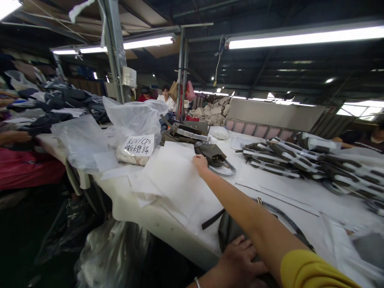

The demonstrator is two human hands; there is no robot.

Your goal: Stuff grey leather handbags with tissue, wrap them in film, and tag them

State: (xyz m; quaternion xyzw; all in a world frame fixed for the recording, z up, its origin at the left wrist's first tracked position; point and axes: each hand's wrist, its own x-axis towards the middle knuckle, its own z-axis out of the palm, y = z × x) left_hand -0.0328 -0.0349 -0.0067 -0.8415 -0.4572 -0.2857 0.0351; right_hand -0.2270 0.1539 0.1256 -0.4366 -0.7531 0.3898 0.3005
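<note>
My right hand point(200, 163) reaches far across the table in front of a yellow sleeve, its fingers pinched at the far right edge of a white sheet point(177, 168) on a loose stack. Just beyond that hand sits a small dark olive handbag point(211, 154) with a strap. Nearer to me, my left hand point(240, 258), with a bracelet at the wrist, rests with spread fingers on another dark bag point(228, 230). My right forearm hides part of this bag. A strap end sticks out at its left.
A clear plastic bag with a handwritten label point(139, 145) stands left of the sheets. Strapped dark bags point(279, 158) are piled at right. A long thin rod point(279, 200) lies on the white table point(144, 216). Co-workers sit farther back; a hand point(15, 137) shows at far left.
</note>
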